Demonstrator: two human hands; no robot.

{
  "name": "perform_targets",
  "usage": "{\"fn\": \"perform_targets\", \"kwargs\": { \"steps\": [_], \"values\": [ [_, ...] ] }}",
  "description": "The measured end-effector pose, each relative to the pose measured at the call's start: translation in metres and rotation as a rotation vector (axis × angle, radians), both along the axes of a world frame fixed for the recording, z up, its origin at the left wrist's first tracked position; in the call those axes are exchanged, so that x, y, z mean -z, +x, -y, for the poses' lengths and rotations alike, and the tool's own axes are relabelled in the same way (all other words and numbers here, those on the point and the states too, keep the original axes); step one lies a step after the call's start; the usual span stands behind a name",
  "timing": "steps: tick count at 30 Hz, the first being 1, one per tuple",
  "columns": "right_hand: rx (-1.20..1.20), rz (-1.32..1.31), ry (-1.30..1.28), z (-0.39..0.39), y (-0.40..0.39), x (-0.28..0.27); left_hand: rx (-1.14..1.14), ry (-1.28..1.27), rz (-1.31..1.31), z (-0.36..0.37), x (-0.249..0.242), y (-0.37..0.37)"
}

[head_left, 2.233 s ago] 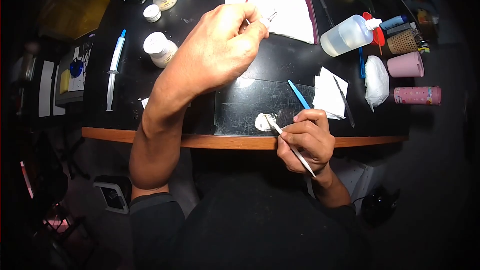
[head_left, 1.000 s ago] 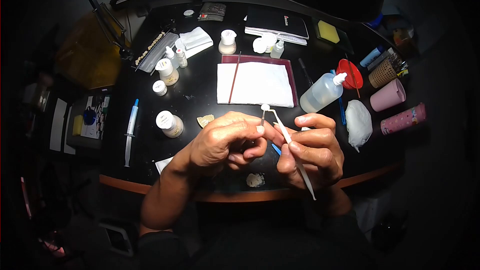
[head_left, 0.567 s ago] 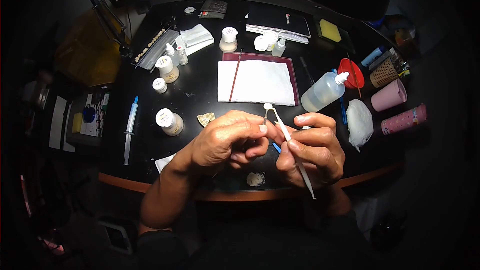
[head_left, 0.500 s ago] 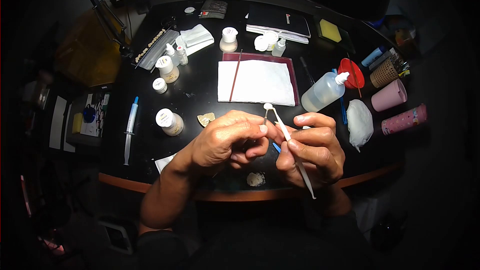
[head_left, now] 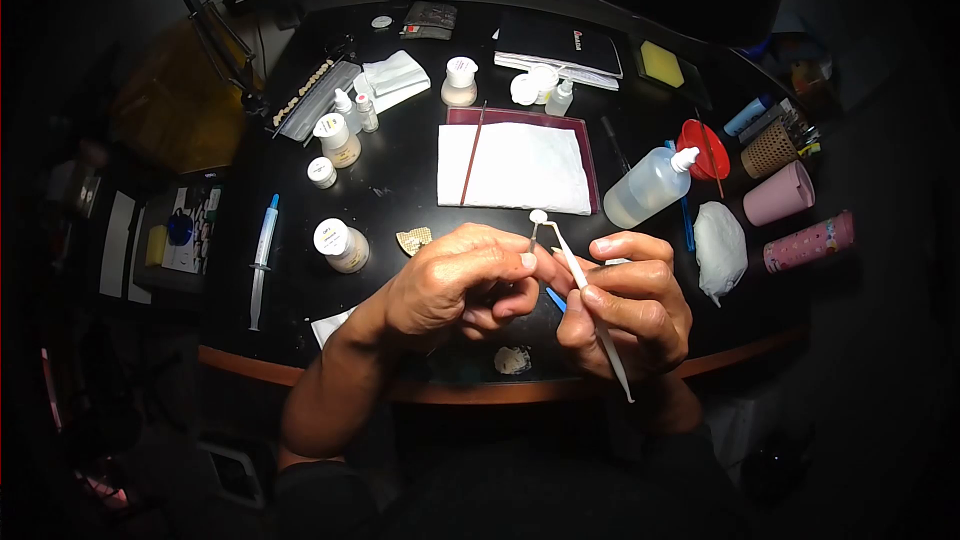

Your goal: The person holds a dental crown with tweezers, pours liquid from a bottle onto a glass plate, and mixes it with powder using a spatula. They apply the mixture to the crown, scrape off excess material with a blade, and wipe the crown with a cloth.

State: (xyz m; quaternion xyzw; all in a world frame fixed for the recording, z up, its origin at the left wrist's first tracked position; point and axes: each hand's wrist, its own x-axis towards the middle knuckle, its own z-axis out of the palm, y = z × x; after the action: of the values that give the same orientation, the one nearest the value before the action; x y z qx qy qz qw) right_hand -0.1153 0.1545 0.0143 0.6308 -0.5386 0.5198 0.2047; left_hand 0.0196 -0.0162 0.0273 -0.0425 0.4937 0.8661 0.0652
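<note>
The left hand (head_left: 455,285) pinches a thin metal holder (head_left: 533,234) upright, carrying a small white piece (head_left: 538,216) at its top. The right hand (head_left: 630,305) grips a white-handled instrument (head_left: 592,310) pen-fashion, its tip touching that piece. Both hands are above the near edge of the black table (head_left: 400,190), with a blob of white paste (head_left: 512,360) below them.

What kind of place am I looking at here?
Likely a dental lab bench: a strip of sample teeth, small powder jars, and the right hand holding a fine white instrument beside the left hand.
</note>
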Motion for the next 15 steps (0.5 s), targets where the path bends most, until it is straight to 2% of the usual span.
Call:
{"fn": "perform_targets", "kwargs": {
  "steps": [15],
  "values": [
    [-0.016, -0.015, 0.041, -0.0006, -0.0005, -0.0026, -0.033, 0.008, 0.031, -0.0024, -0.0003, 0.0006]
  ]
}}
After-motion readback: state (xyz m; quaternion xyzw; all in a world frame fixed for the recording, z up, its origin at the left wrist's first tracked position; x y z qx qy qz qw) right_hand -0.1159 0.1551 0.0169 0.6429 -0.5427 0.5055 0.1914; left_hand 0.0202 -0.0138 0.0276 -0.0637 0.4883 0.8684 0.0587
